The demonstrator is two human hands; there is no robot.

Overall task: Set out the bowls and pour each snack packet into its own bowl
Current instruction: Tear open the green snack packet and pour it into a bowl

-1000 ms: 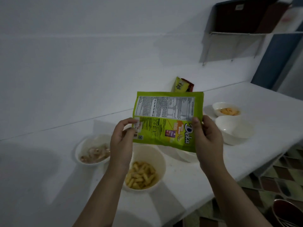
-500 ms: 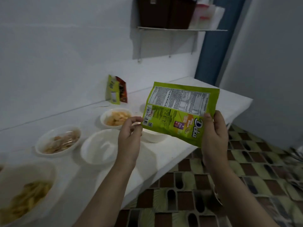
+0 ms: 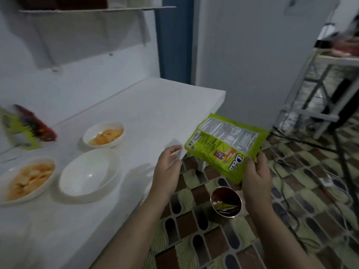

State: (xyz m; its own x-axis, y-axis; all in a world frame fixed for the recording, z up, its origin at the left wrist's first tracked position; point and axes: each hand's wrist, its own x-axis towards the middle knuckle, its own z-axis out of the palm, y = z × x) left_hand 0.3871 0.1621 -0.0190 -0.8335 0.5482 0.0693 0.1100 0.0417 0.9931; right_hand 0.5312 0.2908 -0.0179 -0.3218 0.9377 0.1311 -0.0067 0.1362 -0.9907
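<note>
My right hand (image 3: 256, 175) grips the lower edge of a green Deka snack packet (image 3: 225, 146), held past the counter's front edge over the tiled floor. Just left of the packet, my left hand (image 3: 169, 162) hangs with loosely curled fingers and holds nothing. On the white counter (image 3: 155, 113) sits an empty white bowl (image 3: 88, 172). Behind it is a bowl of orange chips (image 3: 104, 134), and at the left edge another filled bowl (image 3: 26, 180).
Other snack packets (image 3: 27, 129) lean against the wall at the left, blurred. On the floor below the packet stands a small round bin (image 3: 226, 201) with scraps inside. A shelf (image 3: 93, 10) hangs above the counter. A metal rack (image 3: 320, 90) and cables occupy the right.
The view has swung right, away from the bowls. My left hand let go of the packet's corner; my right hand carried the packet down and right, past the counter's edge above the bin.
</note>
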